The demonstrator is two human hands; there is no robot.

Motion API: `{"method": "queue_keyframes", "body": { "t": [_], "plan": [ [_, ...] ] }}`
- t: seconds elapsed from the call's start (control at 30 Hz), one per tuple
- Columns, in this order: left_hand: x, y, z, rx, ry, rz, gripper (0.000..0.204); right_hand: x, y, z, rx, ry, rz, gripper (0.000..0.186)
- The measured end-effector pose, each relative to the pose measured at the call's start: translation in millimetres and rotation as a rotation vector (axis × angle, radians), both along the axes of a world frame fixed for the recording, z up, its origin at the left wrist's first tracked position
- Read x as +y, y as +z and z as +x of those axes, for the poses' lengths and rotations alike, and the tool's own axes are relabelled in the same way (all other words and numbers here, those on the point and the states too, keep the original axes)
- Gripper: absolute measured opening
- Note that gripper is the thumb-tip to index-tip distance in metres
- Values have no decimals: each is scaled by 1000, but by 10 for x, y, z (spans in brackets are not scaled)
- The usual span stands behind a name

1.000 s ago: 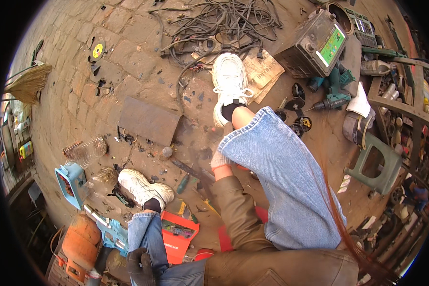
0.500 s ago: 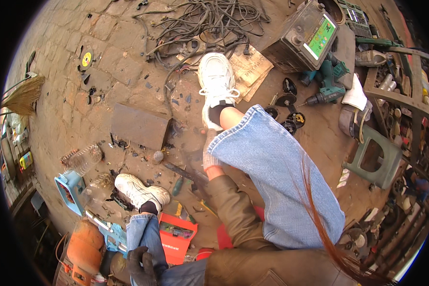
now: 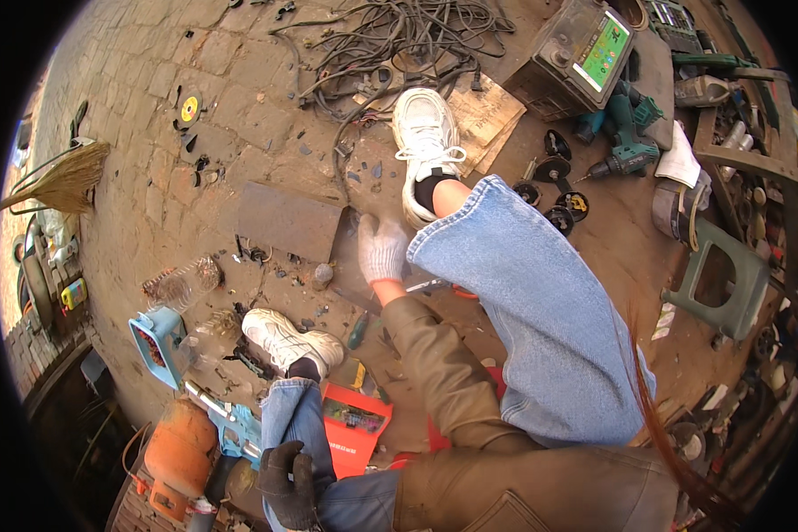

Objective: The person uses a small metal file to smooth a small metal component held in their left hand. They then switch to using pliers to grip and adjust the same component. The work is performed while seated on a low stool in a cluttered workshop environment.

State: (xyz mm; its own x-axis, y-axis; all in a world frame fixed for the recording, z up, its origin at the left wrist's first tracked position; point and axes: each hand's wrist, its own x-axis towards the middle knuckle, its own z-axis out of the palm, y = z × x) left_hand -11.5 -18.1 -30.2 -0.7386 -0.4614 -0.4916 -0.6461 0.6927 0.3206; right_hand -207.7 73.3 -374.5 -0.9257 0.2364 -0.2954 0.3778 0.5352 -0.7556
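Note:
My right hand (image 3: 382, 251), in a pale knitted glove, reaches low between my white shoes. It is beside the right end of a dark flat slab (image 3: 290, 220). The fingertips are blurred, and whether they grip anything does not show. A round grey lump (image 3: 322, 276) lies to the hand's left. Just right of the wrist, a thin pale rod (image 3: 427, 285) is partly hidden by my jeans. My left hand (image 3: 290, 484), in a dark glove, rests on my left leg with its fingers loosely apart and nothing visible in them.
A red box (image 3: 350, 429) stands by my left shoe. A green drill (image 3: 628, 149), a battery (image 3: 569, 58) and round black parts (image 3: 554, 168) lie to the right. Tangled cables (image 3: 390, 40) are ahead. At left are an orange gas cylinder (image 3: 179, 448), a plastic bottle (image 3: 188, 279) and a broom (image 3: 75, 182).
My right hand has come out from beside my right shoe and jeans hem, moving left, and now shows more fully. The whole view has shifted slightly. My left hand stays on my leg.

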Motion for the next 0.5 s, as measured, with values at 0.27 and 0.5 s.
{"method": "queue_keyframes", "body": {
  "t": [0.27,0.5],
  "plan": [
    [-13,104,90,-203,117,122,21,-573,-557,-1108,249,83,337,24],
    [-93,-20,111,-140,138,136,28,-631,-740,-1000,253,184,548,25]
  ]
}}
